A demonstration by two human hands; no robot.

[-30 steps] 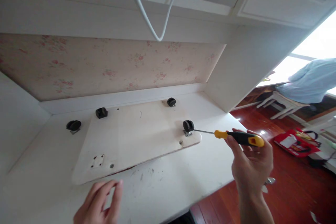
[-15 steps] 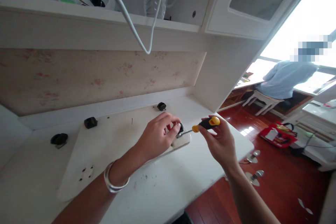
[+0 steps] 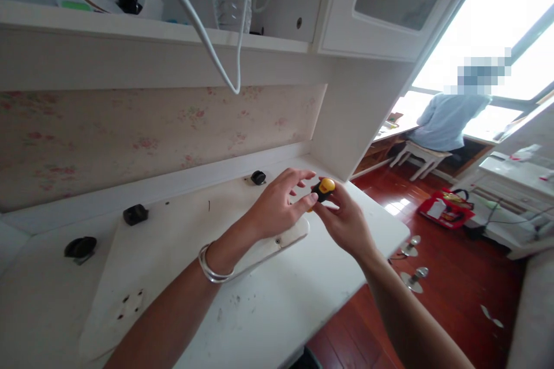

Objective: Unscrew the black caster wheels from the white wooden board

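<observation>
My right hand grips a yellow-and-black screwdriver by its handle; the shaft is hidden. Close beside it, my left hand has its fingers stretched apart, and the thumb tip is at the handle, perhaps touching it. Beneath both hands lies a white board on a white desktop. Black casters stand on the board, one at its far left corner and one at the far edge. The near right corner, where a caster stood, is mostly covered by my hands.
A loose black caster lies on the desktop left of the board. Above hangs a white cable from a shelf. On the red wooden floor are lamp-like fittings and a red bag. A person sits by the window.
My left hand has left the caster and its fingers have spread towards the screwdriver. The screwdriver has turned, its handle end now facing me. The whole view has shifted slightly.
</observation>
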